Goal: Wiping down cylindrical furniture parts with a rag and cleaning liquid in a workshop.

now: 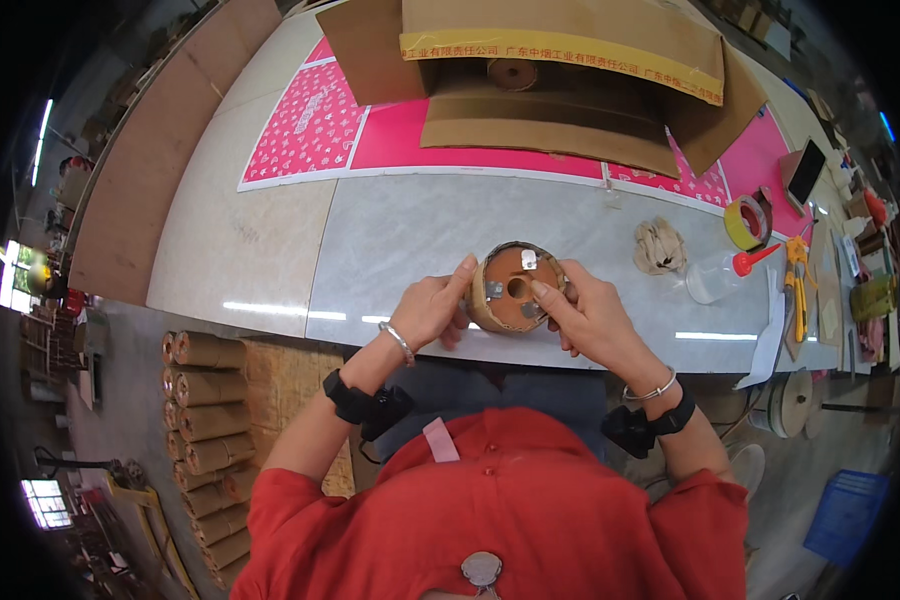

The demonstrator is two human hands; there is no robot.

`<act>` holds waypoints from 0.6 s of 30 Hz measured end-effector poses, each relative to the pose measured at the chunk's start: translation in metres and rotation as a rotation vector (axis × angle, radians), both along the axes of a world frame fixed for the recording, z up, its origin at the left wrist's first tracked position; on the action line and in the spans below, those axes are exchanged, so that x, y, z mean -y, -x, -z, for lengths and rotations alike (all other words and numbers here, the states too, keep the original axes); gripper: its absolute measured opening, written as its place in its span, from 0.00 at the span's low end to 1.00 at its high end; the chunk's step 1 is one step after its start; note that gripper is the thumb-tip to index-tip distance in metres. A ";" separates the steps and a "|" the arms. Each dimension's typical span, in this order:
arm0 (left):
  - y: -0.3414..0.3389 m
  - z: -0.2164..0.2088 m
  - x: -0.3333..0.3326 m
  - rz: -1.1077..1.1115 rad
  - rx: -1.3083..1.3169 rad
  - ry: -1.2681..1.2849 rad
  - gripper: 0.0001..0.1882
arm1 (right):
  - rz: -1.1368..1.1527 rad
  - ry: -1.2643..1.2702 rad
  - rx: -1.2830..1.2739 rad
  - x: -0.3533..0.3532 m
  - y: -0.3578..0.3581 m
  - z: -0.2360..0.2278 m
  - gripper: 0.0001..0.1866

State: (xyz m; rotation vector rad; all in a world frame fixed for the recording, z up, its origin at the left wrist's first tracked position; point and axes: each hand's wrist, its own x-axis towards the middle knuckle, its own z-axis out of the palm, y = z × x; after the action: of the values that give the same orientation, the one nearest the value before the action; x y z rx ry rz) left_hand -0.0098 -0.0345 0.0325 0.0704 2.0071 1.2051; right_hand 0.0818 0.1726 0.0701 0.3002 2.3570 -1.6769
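A short round roll (508, 268) is held between my two hands above the front of the table. It has a brown rim, an orange-brown face, a hole in the middle and a few small silvery-white tape pieces. My left hand (434, 306) grips the left side, its thumb up along the rim. On the other side, my right hand (598, 318) closes round the edge, and its thumb presses on the face beside the hole. The right fingertips are partly hidden beneath the roll. Farther back, another round brown piece (512, 74) sits in an open cardboard box (560, 125).
Right of the roll lie crumpled paper (659, 247), a clear bottle with a red nozzle (715, 277), yellow tape (745, 222), a yellow-handled tool (798, 290) and a propped phone (804, 172). Pink printed sheets (390, 137) lie under the box. Brown rolls (210, 388) are stacked below left.
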 end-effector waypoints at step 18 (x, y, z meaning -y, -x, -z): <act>-0.003 -0.068 0.010 0.183 -0.993 0.071 0.14 | 0.047 -0.626 -0.673 0.016 0.021 -0.022 0.12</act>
State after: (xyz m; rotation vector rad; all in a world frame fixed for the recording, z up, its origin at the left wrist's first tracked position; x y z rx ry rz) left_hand -0.0066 -0.0450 0.1001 0.9547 2.7804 1.0646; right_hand 0.0611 0.1564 0.0926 -0.1474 3.3651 -1.1077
